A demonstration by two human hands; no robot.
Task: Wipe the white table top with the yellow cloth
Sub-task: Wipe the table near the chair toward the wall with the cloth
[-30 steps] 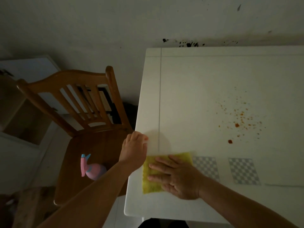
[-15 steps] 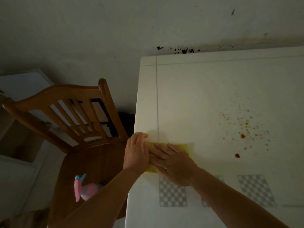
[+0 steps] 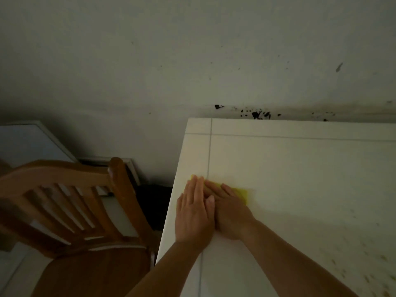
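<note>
Though blurred, yellow cloth [image 3: 241, 192] (mostly covered).

Two bare forearms come into view from the near edge, and there's not a stitch of sleeve on either one. Nothing on the wrists either: no watch, no band, no bracelet showing. The left hand [image 3: 194, 213] is bare, no glove, fingers long and straight, with no ring visible. The thumbnail there is short and plain, catching a bit of pale light. The right hand [image 3: 230, 215] is bare too, no glove, no ring to be seen on the fingers that show. The room is dim, so finer detail on the knuckles is lost.
</note>
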